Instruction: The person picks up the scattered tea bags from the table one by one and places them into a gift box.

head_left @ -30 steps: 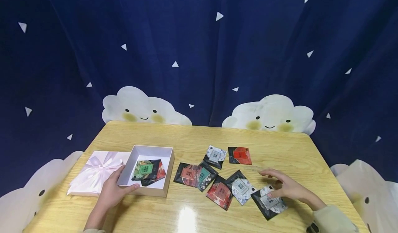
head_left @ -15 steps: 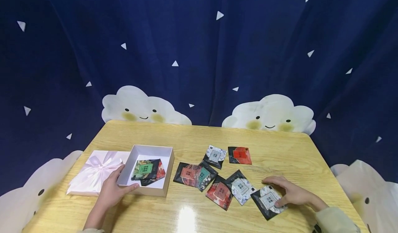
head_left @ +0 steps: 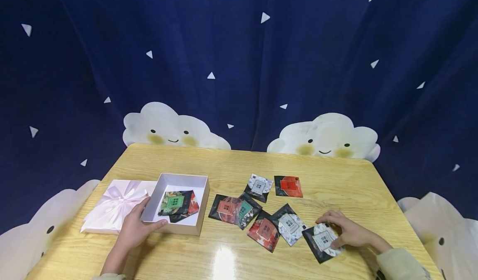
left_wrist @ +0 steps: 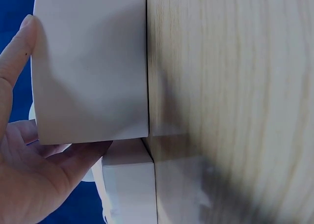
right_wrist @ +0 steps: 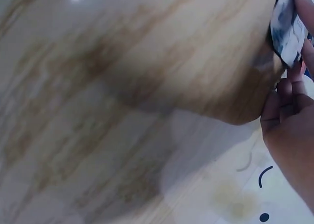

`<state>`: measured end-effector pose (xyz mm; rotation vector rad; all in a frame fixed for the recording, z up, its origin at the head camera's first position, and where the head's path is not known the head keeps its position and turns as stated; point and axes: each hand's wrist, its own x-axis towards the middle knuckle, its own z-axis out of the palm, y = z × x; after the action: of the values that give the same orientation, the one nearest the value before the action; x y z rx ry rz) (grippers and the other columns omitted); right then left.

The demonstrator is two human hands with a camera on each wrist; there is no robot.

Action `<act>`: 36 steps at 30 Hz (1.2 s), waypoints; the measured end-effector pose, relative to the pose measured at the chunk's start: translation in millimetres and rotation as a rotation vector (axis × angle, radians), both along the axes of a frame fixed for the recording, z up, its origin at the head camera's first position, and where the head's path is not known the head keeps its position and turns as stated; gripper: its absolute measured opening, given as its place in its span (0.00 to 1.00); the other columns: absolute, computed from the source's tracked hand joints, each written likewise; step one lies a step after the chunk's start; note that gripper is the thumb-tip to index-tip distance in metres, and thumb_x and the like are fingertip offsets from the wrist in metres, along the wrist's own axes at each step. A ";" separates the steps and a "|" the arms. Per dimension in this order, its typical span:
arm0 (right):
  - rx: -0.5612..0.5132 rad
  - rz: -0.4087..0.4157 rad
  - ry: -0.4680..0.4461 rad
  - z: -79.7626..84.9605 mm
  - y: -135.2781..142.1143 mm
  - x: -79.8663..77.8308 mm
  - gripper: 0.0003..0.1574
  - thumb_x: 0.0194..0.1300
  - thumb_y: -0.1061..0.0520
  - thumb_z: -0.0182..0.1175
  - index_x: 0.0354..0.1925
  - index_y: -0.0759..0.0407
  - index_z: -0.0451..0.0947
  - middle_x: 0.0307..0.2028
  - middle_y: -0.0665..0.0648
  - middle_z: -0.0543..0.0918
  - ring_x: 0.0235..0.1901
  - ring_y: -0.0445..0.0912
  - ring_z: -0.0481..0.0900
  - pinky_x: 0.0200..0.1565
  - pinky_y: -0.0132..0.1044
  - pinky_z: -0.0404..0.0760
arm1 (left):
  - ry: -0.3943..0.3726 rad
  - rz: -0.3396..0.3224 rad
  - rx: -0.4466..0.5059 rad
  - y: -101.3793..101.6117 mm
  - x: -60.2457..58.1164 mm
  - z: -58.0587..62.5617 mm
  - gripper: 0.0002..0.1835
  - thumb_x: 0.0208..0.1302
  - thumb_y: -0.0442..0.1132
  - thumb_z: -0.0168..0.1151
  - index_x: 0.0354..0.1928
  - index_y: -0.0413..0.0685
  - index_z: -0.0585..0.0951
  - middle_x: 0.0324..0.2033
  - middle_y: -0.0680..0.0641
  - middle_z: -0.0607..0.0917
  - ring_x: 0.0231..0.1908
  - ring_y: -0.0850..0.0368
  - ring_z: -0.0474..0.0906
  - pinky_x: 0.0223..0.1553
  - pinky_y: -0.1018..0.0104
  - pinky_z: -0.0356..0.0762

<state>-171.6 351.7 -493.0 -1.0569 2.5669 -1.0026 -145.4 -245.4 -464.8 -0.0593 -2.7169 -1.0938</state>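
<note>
A dark blue curtain (head_left: 239,56) with white triangles hangs beyond the box (head_left: 183,229), and the wooden desk (head_left: 336,176) spreads under and around it. The box stands open and upright. Close on its left lies the lid (head_left: 112,207), pale pink with a ribbon bow.

The left hand (head_left: 134,228) comes in from the person's side and grips the box at its near left corner, thumb over the near wall, fingers along the left wall; so the box sits directly against its palm side. The right hand (head_left: 349,230), its forearm sleeved, reaches in well to the right of the box, palm down and fingers bent. It pinches the held packet (head_left: 321,242), which lies under the thumb, mostly on the side toward the box.

Inside the box, a green packet (head_left: 173,204) overlaps a black-and-red packet (head_left: 193,207). Right of the box are a rust packet (head_left: 224,208) nearest it, then a teal packet (head_left: 245,211) touching that, and four more packets (head_left: 289,225) farther right.
</note>
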 end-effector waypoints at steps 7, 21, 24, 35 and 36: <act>-0.029 -0.019 -0.065 5.1 -1.8 -0.2 0.30 0.38 0.57 0.72 0.42 0.57 0.71 0.38 0.51 0.71 0.40 0.38 0.62 0.39 0.30 0.65 | 0.006 -0.003 0.000 -0.5 -0.7 -0.4 0.48 0.39 0.44 0.75 0.59 0.24 0.61 0.56 0.22 0.63 0.52 0.27 0.64 0.50 0.38 0.65; -0.230 -0.105 -0.444 21.1 9.9 -0.6 0.09 0.60 0.68 0.54 0.40 0.74 0.73 0.27 0.48 0.75 0.24 0.34 0.69 0.21 0.32 0.70 | 0.022 0.005 0.007 0.1 -0.4 -2.1 0.48 0.38 0.44 0.76 0.58 0.25 0.63 0.56 0.23 0.64 0.52 0.28 0.65 0.50 0.38 0.65; -0.242 -0.147 -0.483 23.2 11.5 0.1 0.13 0.62 0.66 0.53 0.42 0.77 0.72 0.28 0.50 0.77 0.24 0.35 0.71 0.22 0.32 0.72 | 0.020 0.002 0.013 0.2 -0.4 -1.3 0.48 0.38 0.44 0.76 0.58 0.25 0.63 0.56 0.22 0.64 0.53 0.27 0.64 0.50 0.38 0.64; -0.458 -0.209 -0.672 28.0 4.8 4.3 0.14 0.65 0.66 0.50 0.47 0.74 0.70 0.37 0.50 0.81 0.34 0.41 0.79 0.33 0.35 0.80 | 0.023 -0.005 -0.001 -0.7 -0.3 -2.0 0.48 0.39 0.45 0.75 0.59 0.24 0.62 0.56 0.22 0.64 0.52 0.27 0.64 0.50 0.38 0.64; -0.462 -0.219 -0.664 29.3 3.7 4.7 0.14 0.65 0.66 0.49 0.48 0.74 0.70 0.37 0.50 0.81 0.34 0.40 0.79 0.33 0.35 0.80 | 0.024 -0.004 -0.004 -0.9 -0.2 -2.1 0.48 0.39 0.45 0.75 0.59 0.24 0.62 0.56 0.22 0.64 0.52 0.27 0.64 0.50 0.38 0.64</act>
<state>-166.9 355.5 -463.7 -0.3971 1.9671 -1.7099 -145.6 -246.3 -466.9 -0.0785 -2.6991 -1.0825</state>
